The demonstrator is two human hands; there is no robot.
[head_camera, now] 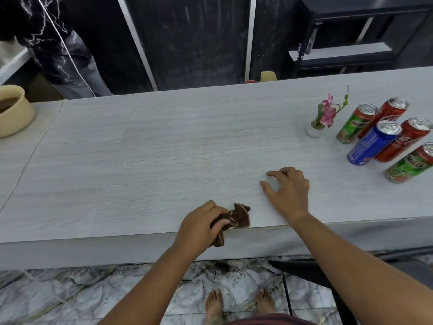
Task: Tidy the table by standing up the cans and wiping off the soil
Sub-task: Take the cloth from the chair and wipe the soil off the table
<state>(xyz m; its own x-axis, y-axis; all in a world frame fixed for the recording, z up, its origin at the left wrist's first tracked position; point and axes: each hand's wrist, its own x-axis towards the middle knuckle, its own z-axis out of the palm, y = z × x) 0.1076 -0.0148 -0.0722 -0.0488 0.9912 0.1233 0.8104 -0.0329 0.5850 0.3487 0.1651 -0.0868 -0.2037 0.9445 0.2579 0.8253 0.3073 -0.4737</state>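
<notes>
Five cans are noted standing on their bases, clustered at the table's (164,141) right end, tab tops up. A green Milo can (355,125) and a red can (390,112) are set at the back; a blue can (371,145) and a red Coca-Cola can (404,141) are set just in front, close together. A second green Milo can (408,165) is placed nearest, by the frame's right edge. A crumpled brown cloth (237,219) is gripped by the left hand (199,227) at the near table edge, one end hanging over it. Dark soil (222,268) is seen scattered on the floor tiles (70,296) below.
</notes>
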